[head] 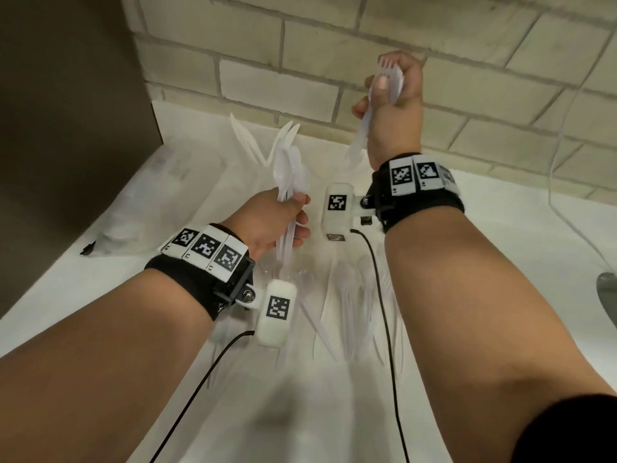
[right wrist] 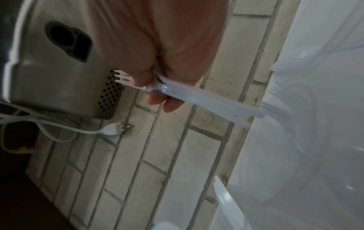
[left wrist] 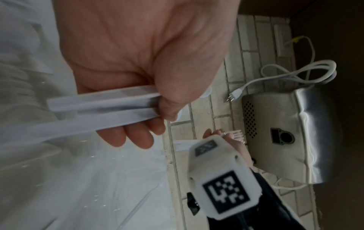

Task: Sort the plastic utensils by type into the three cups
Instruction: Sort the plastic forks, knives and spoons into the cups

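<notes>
A bundle of white spoons [head: 291, 172] is gripped by the left hand [head: 267, 222], fingers curled round the handles, bowls up, above the white table [head: 100, 295]. In the left wrist view the flat handles [left wrist: 102, 107] are seen passing through the fist, thumb pressed over them. The right hand [head: 394, 105] is raised higher, in front of the brick wall [head: 300, 45], and is closed round a few forks [head: 389, 76], tines up and handles pointing down toward the table. The same grip is shown in the right wrist view, with tines [right wrist: 121, 77] sticking out on one side of the fist and the handles on the other. More white utensils [head: 350, 312] are spread loose on the table below and between the forearms, and some stand upright further back near the wall [head: 263, 142]. Clear cups can hardly be made out against the white surface; which one holds what cannot be told. A metal appliance [left wrist: 295, 133] with a white cord [left wrist: 295, 73] is seen against the wall.
</notes>
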{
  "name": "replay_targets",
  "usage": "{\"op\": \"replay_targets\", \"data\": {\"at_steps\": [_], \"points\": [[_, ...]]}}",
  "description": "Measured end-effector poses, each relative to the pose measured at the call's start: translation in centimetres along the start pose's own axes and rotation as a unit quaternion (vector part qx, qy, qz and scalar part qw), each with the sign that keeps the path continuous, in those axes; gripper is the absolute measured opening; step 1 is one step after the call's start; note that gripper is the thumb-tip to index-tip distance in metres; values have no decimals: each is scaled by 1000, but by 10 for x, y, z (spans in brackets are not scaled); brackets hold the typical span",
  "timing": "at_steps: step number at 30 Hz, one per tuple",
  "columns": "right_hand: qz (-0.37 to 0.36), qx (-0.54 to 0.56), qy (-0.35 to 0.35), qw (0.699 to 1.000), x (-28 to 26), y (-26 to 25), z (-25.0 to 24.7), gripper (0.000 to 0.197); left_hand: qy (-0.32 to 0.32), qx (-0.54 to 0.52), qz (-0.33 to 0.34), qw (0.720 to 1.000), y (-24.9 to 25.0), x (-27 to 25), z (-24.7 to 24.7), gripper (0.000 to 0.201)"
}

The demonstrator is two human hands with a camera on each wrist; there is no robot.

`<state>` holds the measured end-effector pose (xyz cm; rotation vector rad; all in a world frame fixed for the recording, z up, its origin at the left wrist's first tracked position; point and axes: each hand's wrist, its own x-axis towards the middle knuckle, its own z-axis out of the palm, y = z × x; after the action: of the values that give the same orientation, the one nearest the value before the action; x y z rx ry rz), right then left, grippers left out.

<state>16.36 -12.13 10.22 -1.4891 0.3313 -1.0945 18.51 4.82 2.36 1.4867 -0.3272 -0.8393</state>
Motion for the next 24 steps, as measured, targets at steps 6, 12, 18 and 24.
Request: {"op": "replay_targets", "data": {"at_steps": [6, 12, 18, 24], "points": [[74, 12, -9, 997, 0, 41, 2, 26, -1, 7, -4, 1000, 0, 9, 7, 21], [159, -30, -34, 986, -2, 58, -13, 38, -5, 4, -4, 1000, -3, 11, 9, 20], [95, -50, -24, 994, -4, 30, -17, 34, -13, 7, 3, 1000, -1, 6, 16, 20], [144, -212, -208, 944, -42, -21, -20, 45, -19, 66, 41, 997, 5, -2, 24, 24]]}}
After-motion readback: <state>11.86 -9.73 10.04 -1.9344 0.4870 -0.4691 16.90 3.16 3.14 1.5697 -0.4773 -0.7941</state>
